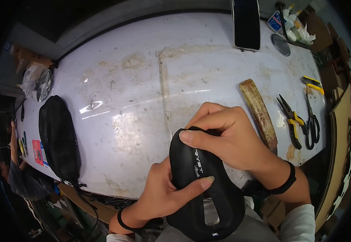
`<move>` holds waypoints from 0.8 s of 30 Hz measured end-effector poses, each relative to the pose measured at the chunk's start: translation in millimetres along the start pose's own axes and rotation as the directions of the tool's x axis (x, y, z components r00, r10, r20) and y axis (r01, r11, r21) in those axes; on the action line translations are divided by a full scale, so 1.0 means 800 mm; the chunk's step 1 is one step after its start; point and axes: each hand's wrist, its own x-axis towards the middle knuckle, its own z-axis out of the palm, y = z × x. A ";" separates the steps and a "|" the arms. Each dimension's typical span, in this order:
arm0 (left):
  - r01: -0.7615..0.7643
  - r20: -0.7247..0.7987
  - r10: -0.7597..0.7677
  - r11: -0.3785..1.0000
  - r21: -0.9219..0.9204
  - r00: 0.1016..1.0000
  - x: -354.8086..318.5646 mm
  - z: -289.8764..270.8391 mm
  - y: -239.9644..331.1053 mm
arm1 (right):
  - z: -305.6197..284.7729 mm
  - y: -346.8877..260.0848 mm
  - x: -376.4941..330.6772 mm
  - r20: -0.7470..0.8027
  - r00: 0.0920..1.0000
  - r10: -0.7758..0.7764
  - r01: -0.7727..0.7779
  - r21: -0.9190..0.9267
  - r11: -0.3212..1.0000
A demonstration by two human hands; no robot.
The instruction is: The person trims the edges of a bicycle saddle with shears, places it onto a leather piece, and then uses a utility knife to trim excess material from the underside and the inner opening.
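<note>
A black bicycle saddle (207,189) with a long centre cut-out is held over the near edge of a worn white table (143,101). My left hand (159,193) grips the saddle from the left side, thumb laid across its top. My right hand (228,137) wraps over the saddle's narrow nose from above, fingers curled around the tip. Both wrists wear black bands.
A black mesh bag (58,139) lies at the table's left. On the right lie a wooden block (258,111), yellow-handled pliers (292,121), black scissors (312,123) and a yellow utility knife (313,84). A dark phone (246,24) and a round lid (280,44) sit at the far edge.
</note>
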 end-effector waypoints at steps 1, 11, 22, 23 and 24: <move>-0.003 -0.004 0.002 1.000 -0.013 1.000 0.001 0.001 0.000 | -0.001 -0.004 -0.001 0.000 1.000 -0.003 0.003 -0.004 1.000; -0.017 -0.103 0.001 0.989 -0.150 0.995 -0.009 0.000 0.001 | -0.011 -0.036 -0.077 0.174 0.919 0.355 -0.388 0.225 0.894; -0.018 -0.120 0.005 0.994 -0.111 0.993 -0.004 0.003 0.000 | 0.009 -0.024 -0.101 0.100 0.914 0.394 -0.398 0.415 0.818; -0.009 -0.129 -0.006 0.994 -0.113 0.992 -0.005 0.003 0.000 | 0.008 -0.021 -0.100 0.112 0.914 0.389 -0.399 0.408 0.821; -0.009 -0.138 -0.007 0.993 -0.115 0.990 -0.006 0.003 0.001 | 0.008 -0.020 -0.100 0.124 0.914 0.385 -0.401 0.402 0.823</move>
